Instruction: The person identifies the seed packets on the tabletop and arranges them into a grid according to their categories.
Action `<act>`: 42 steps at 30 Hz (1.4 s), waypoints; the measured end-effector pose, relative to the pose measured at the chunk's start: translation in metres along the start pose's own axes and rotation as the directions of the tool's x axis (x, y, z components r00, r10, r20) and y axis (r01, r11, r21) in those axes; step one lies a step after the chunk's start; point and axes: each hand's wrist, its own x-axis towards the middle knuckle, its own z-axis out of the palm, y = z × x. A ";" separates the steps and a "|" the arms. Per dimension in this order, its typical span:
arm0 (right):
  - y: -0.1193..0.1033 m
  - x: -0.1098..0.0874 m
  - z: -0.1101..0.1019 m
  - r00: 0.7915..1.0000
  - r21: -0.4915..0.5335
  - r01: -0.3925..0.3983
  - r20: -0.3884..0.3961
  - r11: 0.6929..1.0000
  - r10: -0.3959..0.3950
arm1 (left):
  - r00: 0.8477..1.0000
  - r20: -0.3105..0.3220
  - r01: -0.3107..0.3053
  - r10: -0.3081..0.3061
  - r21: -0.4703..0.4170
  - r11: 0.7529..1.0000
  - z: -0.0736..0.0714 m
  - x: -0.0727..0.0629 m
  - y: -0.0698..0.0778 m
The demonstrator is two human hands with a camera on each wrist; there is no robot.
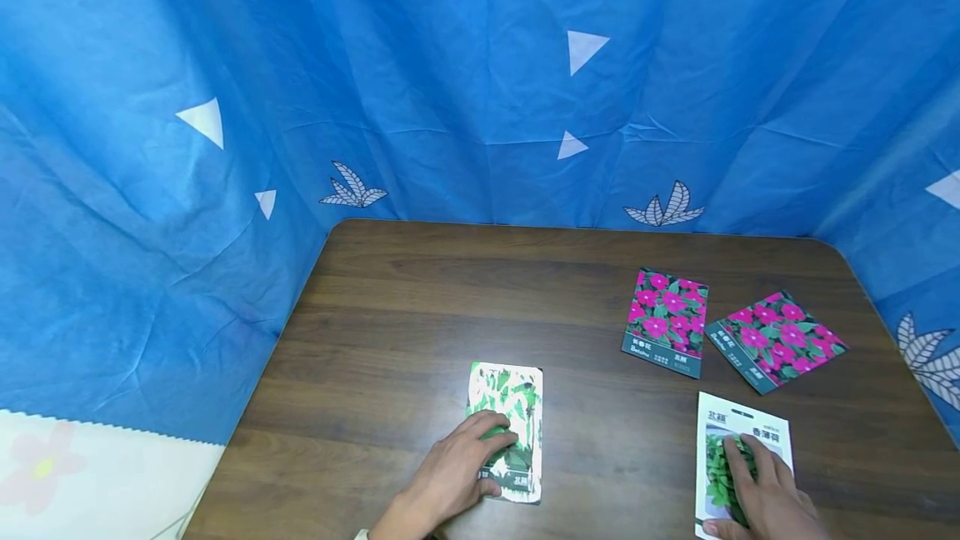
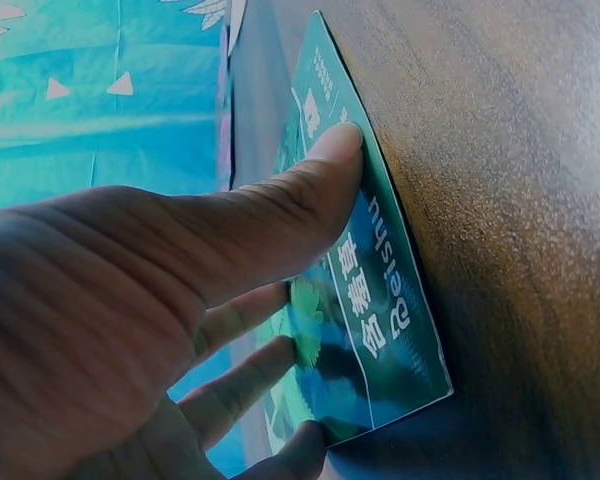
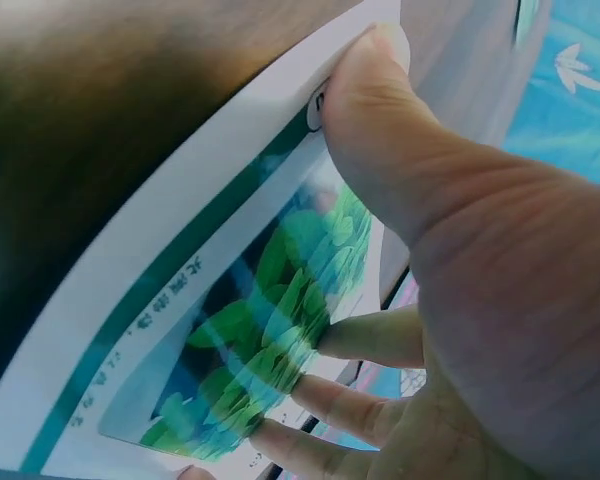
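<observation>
My left hand (image 1: 456,473) rests on a glossy seed packet (image 1: 525,432) with green leaves and a dark green band. In the left wrist view, the thumb lies on the band of this packet (image 2: 385,270) and the spread fingertips touch its leafy picture. To the right, my right hand (image 1: 768,490) lies over a white seed packet (image 1: 712,432) with a photo of green leaves. Its thumb touches the white border of the packet (image 3: 120,270) in the right wrist view, while the spread fingertips touch the photo. Parts of both packets are hidden under the hands.
Two packets with pink flowers lie beyond my right hand, one nearly upright in view (image 1: 667,315) and one slanted (image 1: 780,340). They lie on a dark wooden table (image 1: 375,340). A blue patterned curtain (image 1: 450,107) borders the table's back and sides.
</observation>
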 end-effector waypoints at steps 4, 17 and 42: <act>-0.009 0.005 -0.002 1.000 -0.007 0.017 0.000 1.000 -0.017 | 1.000 0.002 0.009 -0.009 -0.005 1.000 -0.001 0.000 0.000; -0.037 0.012 -0.005 0.998 -0.002 0.057 -0.013 0.998 -0.057 | 1.000 -0.007 -0.008 0.008 0.007 1.000 -0.001 -0.001 0.000; -0.096 0.029 -0.012 0.986 0.009 0.152 -0.068 0.988 -0.151 | 1.000 -0.016 -0.011 0.012 0.041 0.999 -0.001 0.000 0.000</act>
